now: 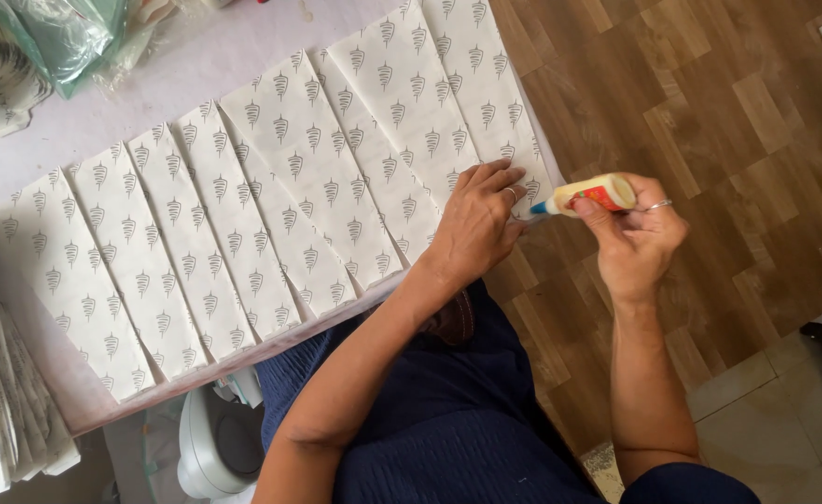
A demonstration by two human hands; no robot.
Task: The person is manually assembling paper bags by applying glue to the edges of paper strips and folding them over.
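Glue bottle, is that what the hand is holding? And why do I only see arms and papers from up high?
The camera sits on the person's head and looks down, so you see only their own arms. The right hand holds a small glue bottle with a blue tip, pointed at the paper's edge. The left hand presses flat on the nearest sheet. White paper sheets with little grey leaf-like prints lie overlapping in a row on a board. Below is wooden floor.
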